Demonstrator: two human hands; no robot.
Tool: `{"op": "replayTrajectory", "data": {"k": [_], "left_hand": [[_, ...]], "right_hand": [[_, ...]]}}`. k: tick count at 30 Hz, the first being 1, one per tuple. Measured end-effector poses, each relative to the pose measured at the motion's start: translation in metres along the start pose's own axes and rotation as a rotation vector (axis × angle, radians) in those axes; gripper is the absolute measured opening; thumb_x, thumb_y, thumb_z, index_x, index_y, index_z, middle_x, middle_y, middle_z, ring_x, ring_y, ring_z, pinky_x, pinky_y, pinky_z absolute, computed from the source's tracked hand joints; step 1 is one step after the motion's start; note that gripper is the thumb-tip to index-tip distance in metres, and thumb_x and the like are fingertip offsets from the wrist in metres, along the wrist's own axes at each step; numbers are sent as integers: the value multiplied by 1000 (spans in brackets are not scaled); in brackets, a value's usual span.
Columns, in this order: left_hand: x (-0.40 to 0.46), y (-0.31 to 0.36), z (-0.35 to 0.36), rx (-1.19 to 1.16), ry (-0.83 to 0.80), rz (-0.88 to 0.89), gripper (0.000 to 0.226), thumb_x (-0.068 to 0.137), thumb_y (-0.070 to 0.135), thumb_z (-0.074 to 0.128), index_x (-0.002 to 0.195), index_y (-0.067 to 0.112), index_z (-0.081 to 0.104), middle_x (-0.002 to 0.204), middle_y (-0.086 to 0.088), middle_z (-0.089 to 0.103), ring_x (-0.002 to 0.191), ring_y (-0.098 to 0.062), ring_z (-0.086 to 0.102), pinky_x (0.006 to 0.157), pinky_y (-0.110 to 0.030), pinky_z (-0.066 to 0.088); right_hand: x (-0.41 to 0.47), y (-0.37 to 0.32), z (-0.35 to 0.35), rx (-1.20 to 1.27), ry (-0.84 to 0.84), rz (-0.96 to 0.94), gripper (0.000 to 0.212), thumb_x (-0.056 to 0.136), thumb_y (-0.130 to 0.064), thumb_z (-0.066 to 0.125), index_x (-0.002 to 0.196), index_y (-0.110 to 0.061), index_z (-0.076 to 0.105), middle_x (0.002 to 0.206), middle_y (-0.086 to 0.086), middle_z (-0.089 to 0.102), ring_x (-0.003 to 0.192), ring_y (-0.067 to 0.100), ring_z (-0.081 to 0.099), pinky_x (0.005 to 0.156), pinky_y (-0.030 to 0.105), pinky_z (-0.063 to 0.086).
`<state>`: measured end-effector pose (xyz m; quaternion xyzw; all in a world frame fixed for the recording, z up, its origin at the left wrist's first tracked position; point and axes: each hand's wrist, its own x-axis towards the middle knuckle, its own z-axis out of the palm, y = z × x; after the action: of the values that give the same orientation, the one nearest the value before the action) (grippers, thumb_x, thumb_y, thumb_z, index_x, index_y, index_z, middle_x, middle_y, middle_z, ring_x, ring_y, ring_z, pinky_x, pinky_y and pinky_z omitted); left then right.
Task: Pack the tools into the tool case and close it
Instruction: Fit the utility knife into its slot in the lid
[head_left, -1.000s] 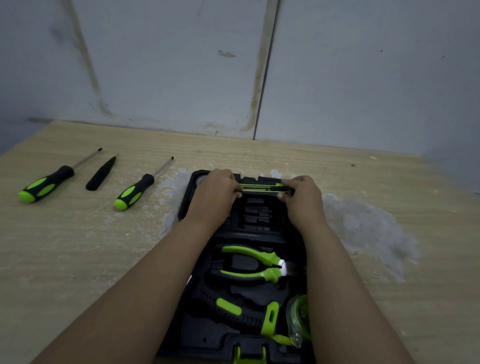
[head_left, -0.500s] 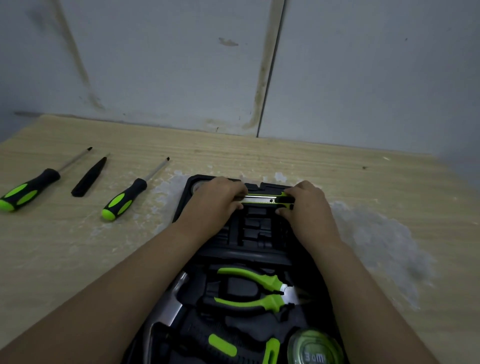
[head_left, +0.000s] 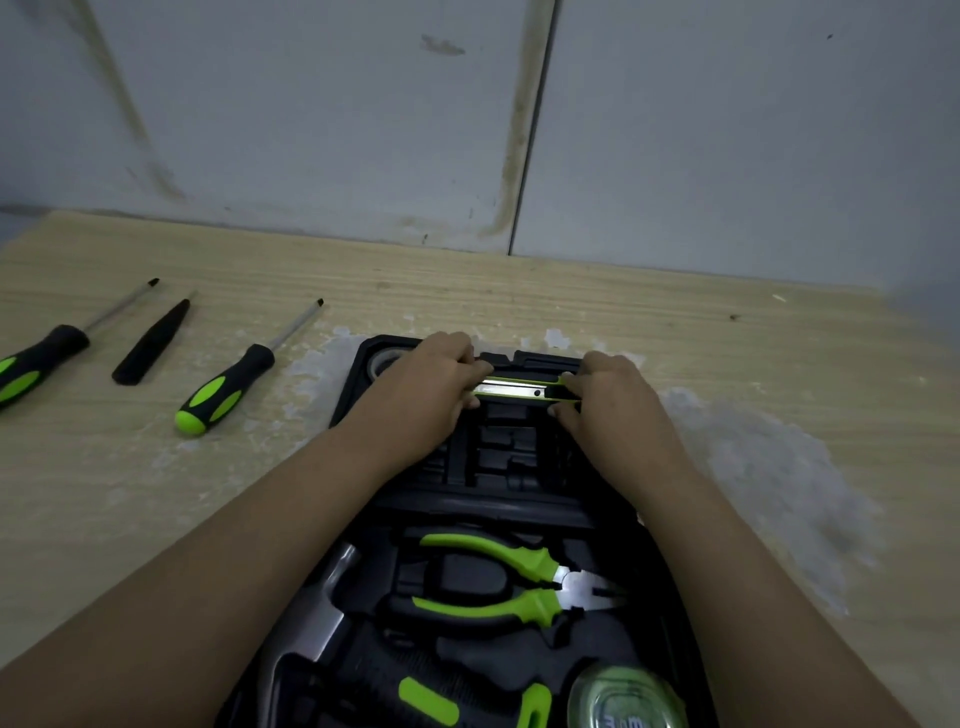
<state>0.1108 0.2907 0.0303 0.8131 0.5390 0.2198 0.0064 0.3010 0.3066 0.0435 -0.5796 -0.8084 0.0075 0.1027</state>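
Observation:
The black tool case (head_left: 509, 499) lies open on the wooden table, its far half toward the wall. Both hands hold a green and silver utility knife (head_left: 524, 388) across the far half: my left hand (head_left: 426, 395) grips its left end, my right hand (head_left: 608, 400) its right end. In the near half sit green-handled pliers (head_left: 498, 582), a hammer (head_left: 322, 613) and a tape measure (head_left: 623, 696). Two green and black screwdrivers (head_left: 228, 389) (head_left: 36, 364) and a small black tool (head_left: 153, 340) lie on the table to the left.
The wooden table (head_left: 727, 364) ends at a grey wall (head_left: 467, 130) just behind the case. Whitish worn patches (head_left: 769, 478) mark the tabletop right of the case and at its far left corner.
The view has tilted and come closer, so more of the case's near half shows. Both hands stay on the utility knife at the far half of the case.

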Motion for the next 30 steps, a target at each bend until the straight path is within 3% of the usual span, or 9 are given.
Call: {"op": "replayTrajectory", "data": {"k": [3,10,16,20,24,26,28,30], "left_hand": [[-4,0,5,64,20,49,28,79,-6,61,107,-1,62,90,-16,57,87,-32,53,63,-43,52],[-7,2,7,76,37,56,43,80,-14,54,122,-6,51,104,-22,55,94,-33,56,68,-45,56],[-8,2,6,55,43,56,46,75,-19,57,118,-5,57,99,-24,60,93,-37,59,70,-47,56],[-7,3,3,138,52,88,32,78,-10,60,110,-3,63,91,-20,63,91,-37,59,65,-44,55],[-2,5,4,144,9,32,5,82,-2,62,85,-5,65,78,-14,56,80,-34,55,56,-37,47],[4,6,5,110,-31,-15,13,87,2,57,76,-3,60,78,-9,44,82,-30,51,59,-36,35],[8,6,4,88,-92,-72,17,91,7,52,85,-5,62,83,-6,40,83,-24,46,63,-33,28],[10,4,3,58,-105,-119,20,92,10,52,99,-2,66,89,-9,48,82,-21,45,64,-30,28]], "right_hand": [[-9,-4,2,26,47,-18,36,85,-27,61,114,-5,60,113,9,53,108,26,45,88,32,41],[-12,-9,9,19,101,-26,32,84,-21,63,112,-6,57,117,12,54,106,34,51,90,39,43],[-10,-7,13,20,116,-51,33,83,-16,64,114,-5,59,116,12,58,100,36,52,90,42,44],[-9,-7,14,-11,100,-68,30,83,-15,63,110,-2,63,109,12,61,91,37,54,83,41,46],[-7,-6,12,33,102,-38,36,84,-17,65,116,-3,62,108,12,58,98,35,53,84,37,44],[-6,-5,13,56,110,-22,40,85,-21,63,122,-5,59,110,10,57,104,31,51,87,34,43],[-6,-4,14,115,130,1,40,88,-24,59,123,-6,58,108,9,57,108,27,48,87,27,37],[-6,-3,13,171,136,18,35,91,-22,56,122,-7,60,104,9,59,109,25,44,81,19,27]]}}
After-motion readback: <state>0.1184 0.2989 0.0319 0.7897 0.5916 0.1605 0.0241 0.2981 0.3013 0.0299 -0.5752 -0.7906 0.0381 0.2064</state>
